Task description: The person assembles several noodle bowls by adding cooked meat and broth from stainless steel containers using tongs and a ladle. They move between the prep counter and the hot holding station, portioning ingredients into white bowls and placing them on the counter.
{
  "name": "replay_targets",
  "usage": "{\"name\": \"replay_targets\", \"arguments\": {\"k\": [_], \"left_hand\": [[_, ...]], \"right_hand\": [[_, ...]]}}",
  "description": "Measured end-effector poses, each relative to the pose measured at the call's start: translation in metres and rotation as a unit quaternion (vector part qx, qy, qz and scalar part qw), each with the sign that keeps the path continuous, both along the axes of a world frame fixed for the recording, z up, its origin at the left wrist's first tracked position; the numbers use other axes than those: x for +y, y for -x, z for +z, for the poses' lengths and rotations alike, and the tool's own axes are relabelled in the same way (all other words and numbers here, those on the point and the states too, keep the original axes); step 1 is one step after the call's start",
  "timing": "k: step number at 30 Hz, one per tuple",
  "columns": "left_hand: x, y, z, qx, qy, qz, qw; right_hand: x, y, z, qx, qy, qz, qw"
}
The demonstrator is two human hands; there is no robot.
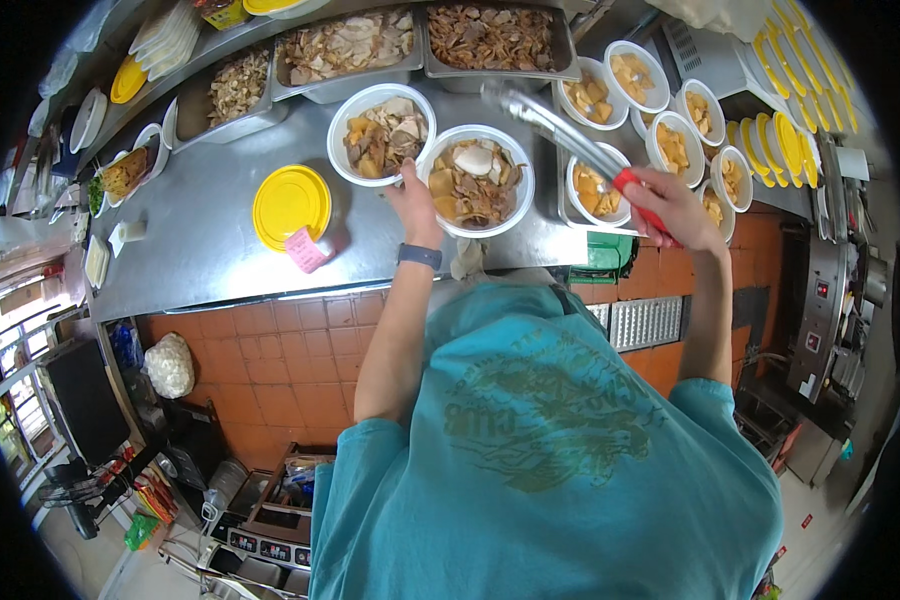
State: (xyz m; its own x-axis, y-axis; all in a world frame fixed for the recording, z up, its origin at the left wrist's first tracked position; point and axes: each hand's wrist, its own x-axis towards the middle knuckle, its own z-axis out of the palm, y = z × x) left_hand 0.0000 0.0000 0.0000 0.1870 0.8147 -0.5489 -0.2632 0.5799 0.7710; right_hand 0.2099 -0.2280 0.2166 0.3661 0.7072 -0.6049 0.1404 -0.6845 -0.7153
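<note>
My left hand grips the lower right rim of a round white plastic bowl holding sliced meat and yellowish chunks; its fingertips are partly hidden. Right beside it stands a second white bowl with chunks, sliced meat and a pale egg-like piece on top. In my right hand are metal tongs with red grips. Their tips point up and left, above the counter near the meat trays, and nothing clear shows between them. On my left lies a stack of yellow lids with a pink slip at its edge.
Metal trays of sliced meat, darker meat and chopped pieces line the back of the steel counter. Several small white tubs with yellow chunks crowd the right, some stacked. Yellow-rimmed lids stand beyond them.
</note>
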Motion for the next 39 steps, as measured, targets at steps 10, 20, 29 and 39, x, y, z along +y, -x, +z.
{"name": "replay_targets", "arguments": {"k": [10, 20, 29, 39], "left_hand": [[0.004, 0.006, -0.005, -0.005, -0.027, 0.010, 1.000], [0.003, 0.006, -0.014, 0.029, -0.051, 0.018, 0.998], [0.005, 0.007, -0.004, 0.033, -0.045, 0.005, 0.998], [0.011, 0.003, -0.018, 0.021, -0.054, 0.004, 0.998]], "right_hand": [[0.085, -0.059, -0.061, -0.409, -0.011, 0.035, 0.912], [0.102, -0.107, -0.061, -0.273, 0.061, 0.057, 0.958], [0.062, -0.104, -0.034, -0.144, -0.028, 0.015, 0.989], [0.016, -0.064, -0.017, -0.144, -0.069, -0.018, 0.987]]}}
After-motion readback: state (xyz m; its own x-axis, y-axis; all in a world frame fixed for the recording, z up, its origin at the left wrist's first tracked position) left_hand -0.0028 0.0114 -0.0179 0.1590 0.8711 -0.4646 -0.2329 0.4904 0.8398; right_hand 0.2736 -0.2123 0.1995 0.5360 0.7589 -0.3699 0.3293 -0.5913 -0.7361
